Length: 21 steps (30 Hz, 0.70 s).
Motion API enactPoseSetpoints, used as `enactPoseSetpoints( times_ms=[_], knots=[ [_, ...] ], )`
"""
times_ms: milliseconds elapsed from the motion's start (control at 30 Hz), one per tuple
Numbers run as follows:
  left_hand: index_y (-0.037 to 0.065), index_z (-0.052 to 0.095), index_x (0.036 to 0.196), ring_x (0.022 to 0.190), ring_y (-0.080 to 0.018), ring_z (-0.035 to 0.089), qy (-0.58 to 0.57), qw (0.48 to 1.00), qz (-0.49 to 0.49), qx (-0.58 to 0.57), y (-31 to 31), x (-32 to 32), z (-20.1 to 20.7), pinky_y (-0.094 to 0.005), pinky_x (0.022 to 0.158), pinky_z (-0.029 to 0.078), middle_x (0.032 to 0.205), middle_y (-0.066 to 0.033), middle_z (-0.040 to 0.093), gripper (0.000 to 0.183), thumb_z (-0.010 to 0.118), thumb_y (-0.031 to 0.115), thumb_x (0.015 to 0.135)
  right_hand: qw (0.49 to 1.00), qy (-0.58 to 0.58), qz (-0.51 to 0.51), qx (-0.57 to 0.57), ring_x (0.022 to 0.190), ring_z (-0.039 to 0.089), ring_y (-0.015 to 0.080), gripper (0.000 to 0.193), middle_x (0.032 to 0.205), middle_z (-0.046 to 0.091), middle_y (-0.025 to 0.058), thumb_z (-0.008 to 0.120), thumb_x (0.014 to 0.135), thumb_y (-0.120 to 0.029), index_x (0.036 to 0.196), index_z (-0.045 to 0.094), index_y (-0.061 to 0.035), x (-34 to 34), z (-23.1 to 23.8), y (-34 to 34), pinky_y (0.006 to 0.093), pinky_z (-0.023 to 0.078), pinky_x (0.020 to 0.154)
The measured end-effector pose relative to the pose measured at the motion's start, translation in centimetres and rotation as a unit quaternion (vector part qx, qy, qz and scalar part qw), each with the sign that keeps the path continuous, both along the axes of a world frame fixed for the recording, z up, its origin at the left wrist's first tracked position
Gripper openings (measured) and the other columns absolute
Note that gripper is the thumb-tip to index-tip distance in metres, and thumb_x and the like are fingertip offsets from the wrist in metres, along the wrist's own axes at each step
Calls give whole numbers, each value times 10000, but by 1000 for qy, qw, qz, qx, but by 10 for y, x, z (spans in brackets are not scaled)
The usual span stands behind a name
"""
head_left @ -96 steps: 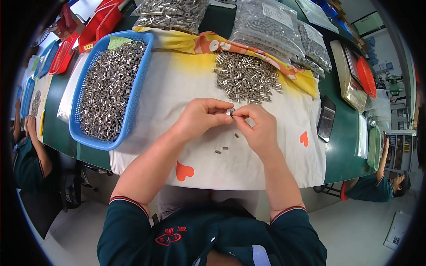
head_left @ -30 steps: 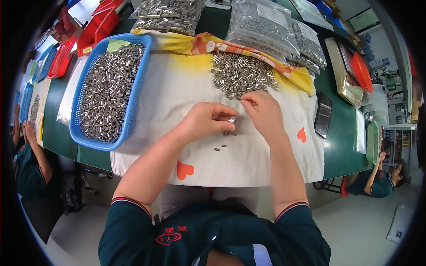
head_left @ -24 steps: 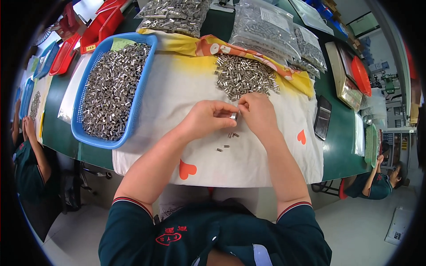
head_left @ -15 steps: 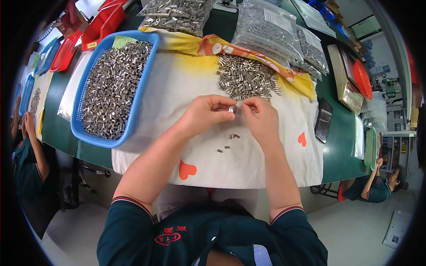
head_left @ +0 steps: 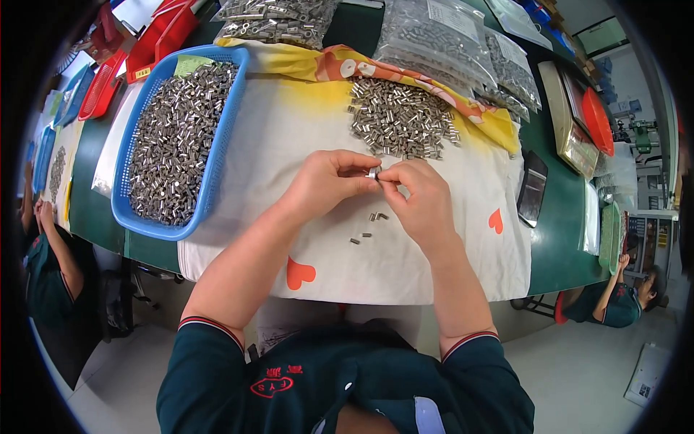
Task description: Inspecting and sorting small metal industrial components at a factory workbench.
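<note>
My left hand (head_left: 325,181) is closed, pinching a small shiny metal ring-like piece (head_left: 374,173) between thumb and fingers. Against the other side of that piece, my right hand (head_left: 421,194) has thumb and forefinger pinched together; whatever lies between those tips is hidden. Just beyond both hands spreads a pile of short metal cylinders (head_left: 401,119) on the white cloth (head_left: 289,145). Several loose cylinders (head_left: 377,216) lie on the cloth below my fingers.
At left stands a blue basket (head_left: 121,206) full of metal cylinders. Clear bags of metal parts (head_left: 434,43) sit behind a rolled yellow-orange cloth edge (head_left: 325,66). A phone (head_left: 533,189) lies at right. Red bins (head_left: 163,36) stand far left. Other people work at both sides.
My right hand has moved left, bringing its pinched fingertips against the metal piece in my left hand. The left hand stays nearly in place.
</note>
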<state>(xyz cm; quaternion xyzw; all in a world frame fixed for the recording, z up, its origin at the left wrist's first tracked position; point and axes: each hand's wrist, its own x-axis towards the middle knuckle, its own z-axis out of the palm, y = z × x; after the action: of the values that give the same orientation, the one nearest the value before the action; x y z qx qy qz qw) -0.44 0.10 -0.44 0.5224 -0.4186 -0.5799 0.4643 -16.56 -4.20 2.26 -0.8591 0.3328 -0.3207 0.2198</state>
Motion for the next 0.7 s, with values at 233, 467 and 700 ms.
enactPoseSetpoints(
  times_ms=[233,467,700],
  knots=[
    [5,608,1023,760,-67,559,-43,999,-29,2,2,0,2,-213,679,459,865,-34,631,307,679,81,733,991,-13,-17,134,677,556,196,59,697,579,73,616,691,-26,734,575,-21,-3,4,5,301,452,615],
    [-24,571,1053,750,-49,543,32,998,-57,19,4,-3,2,-184,670,450,849,-11,597,314,648,20,751,971,-35,26,233,709,541,133,76,786,597,41,584,769,-77,802,615,-17,-20,0,1,240,429,646],
    [-23,567,1051,773,-60,553,8,995,-94,29,2,2,4,-194,684,457,857,-25,602,305,632,4,754,991,120,-3,-62,763,513,245,70,744,553,63,618,690,-91,758,629,-81,7,-20,-36,340,423,704]
  ],
)
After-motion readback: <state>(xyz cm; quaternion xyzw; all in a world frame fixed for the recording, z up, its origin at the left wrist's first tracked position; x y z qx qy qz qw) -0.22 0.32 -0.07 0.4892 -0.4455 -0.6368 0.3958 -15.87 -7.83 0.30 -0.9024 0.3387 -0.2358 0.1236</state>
